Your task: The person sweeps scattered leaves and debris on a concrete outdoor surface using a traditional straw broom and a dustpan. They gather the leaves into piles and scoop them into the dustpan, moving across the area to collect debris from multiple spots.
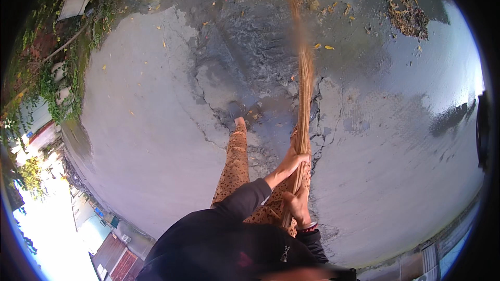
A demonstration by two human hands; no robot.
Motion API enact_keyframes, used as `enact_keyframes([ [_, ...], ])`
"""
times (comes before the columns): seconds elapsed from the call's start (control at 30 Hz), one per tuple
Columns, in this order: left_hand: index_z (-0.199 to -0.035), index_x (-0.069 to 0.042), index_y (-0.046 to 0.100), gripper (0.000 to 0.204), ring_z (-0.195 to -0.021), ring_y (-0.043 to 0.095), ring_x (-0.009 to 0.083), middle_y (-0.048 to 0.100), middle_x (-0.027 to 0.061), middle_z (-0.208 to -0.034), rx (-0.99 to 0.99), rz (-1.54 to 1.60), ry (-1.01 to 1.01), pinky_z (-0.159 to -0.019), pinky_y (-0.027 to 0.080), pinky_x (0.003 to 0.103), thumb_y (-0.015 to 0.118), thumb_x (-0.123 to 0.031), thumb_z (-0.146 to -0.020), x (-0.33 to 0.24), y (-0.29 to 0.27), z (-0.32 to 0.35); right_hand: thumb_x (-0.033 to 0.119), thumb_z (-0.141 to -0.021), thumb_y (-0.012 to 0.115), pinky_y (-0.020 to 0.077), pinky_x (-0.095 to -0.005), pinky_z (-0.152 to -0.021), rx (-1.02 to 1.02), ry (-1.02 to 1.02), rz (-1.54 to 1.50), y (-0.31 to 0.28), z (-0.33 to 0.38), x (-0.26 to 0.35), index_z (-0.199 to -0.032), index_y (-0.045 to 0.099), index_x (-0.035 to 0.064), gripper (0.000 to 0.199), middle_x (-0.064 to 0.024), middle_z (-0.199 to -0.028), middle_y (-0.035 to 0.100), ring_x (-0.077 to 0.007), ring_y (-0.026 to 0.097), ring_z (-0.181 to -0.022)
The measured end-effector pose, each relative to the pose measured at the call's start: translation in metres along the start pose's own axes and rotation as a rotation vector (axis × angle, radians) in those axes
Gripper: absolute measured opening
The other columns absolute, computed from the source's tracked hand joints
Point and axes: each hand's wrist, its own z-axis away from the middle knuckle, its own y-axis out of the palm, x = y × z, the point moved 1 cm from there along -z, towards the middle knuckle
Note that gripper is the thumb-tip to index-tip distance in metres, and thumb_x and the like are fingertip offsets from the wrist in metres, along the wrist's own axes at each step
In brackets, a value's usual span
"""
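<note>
A long straw broom (pixel 305 91) reaches away from my body over the wet concrete, its bristle tip blurred and touching down near scattered yellow leaves. My left hand (pixel 295 163) is closed around the bound shaft, farther along it. Nearer my body, my right hand (pixel 299 206) grips the lower end of the broom, its thumb along one side and some fingers hidden. A band circles the right wrist. Beneath the broom tip, the floor (pixel 265 36) is dark, wet and muddy.
A heap of brown leaves (pixel 408 16) lies at the far right, with loose yellow leaves (pixel 329 48) around the broom. Long cracks (pixel 319 119) run through the concrete. Creeping plants (pixel 49 80) and pale pots (pixel 74 5) line the left edge. My bare foot (pixel 239 121) stands by a puddle.
</note>
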Motion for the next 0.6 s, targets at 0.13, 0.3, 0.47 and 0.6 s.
enact_keyframes([
  [0.13,-0.147,-0.019,0.003,0.093,-0.048,0.053,0.0166,0.05,0.0095,-0.073,-0.153,-0.006,-0.003,-0.04,0.048,0.031,0.052,0.007,-0.072,0.005,0.017,0.041,0.005,-0.069,0.056,0.0468,-0.0292,-0.046,0.15,0.213,0.087,-0.023,0.025,0.011,-0.115,0.039,-0.0076,0.051,-0.0075,-0.07,0.054,-0.0164,0.054,-0.05],
  [0.3,-0.114,-0.003,0.036,0.049,-0.042,0.051,0.0183,0.05,0.0102,-0.069,-0.674,0.041,0.012,-0.036,0.047,0.031,0.057,0.003,-0.07,0.012,-0.028,0.015,0.011,-0.075,0.056,0.0473,-0.0299,-0.047,0.454,0.483,0.096,-0.03,-0.037,0.019,-0.094,0.051,-0.0032,0.025,-0.0062,-0.065,0.052,-0.0161,0.053,-0.05],
  [0.47,-0.091,-0.003,0.043,0.025,-0.048,0.054,0.0217,0.049,0.0088,-0.062,-0.445,0.152,-0.081,-0.042,0.047,0.038,0.058,0.001,-0.071,0.025,-0.037,-0.032,0.011,-0.075,0.058,0.0461,-0.0314,-0.051,0.304,0.478,-0.138,-0.043,-0.07,0.015,-0.073,0.057,0.0008,0.01,-0.0072,-0.061,0.054,-0.0169,0.052,-0.049],
  [0.6,-0.138,-0.014,0.012,0.08,-0.05,0.054,0.0189,0.05,0.01,-0.069,-0.208,0.151,-0.093,-0.042,0.047,0.036,0.053,0.006,-0.073,0.04,0.005,-0.006,0.007,-0.072,0.058,0.0425,-0.0292,-0.039,0.099,0.21,-0.023,-0.051,-0.018,-0.02,-0.083,0.054,-0.0039,0.016,-0.008,-0.06,0.054,-0.0174,0.055,-0.045],
])
